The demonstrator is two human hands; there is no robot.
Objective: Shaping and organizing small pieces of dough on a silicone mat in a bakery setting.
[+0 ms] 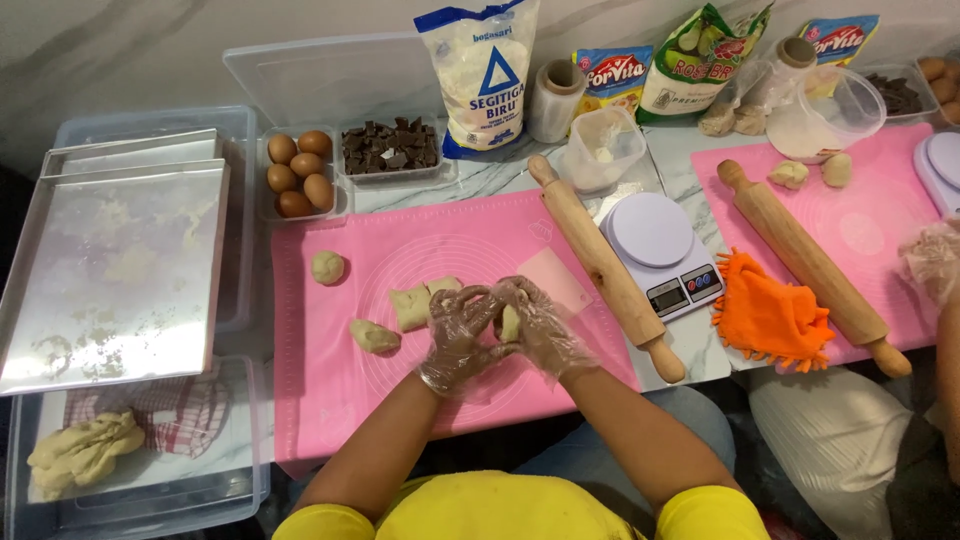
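Yellow sleeves fill the lower centre of the frame. Left hand (pixel 455 335) and right hand (pixel 540 325), both in clear plastic gloves, are cupped closed together around a small pale dough piece (pixel 510 323) at frame centre, above the pink silicone mat (pixel 330 380) on the desk. Three more dough lumps lie just left: a cut block (pixel 410 305), an oval piece (pixel 374 336), a ball (pixel 327 267). Wooden rolling pin (pixel 600 262) lies to the right.

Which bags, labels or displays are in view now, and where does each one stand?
Flour bag: back centre, upright, white with blue triangle.
Yellow-red pouch: right of the flour, partly hidden.
Green bag: further right, leaning.
Blue-yellow pouch: back right.
Kitchen scale: between the pink mats, white, small grey display.
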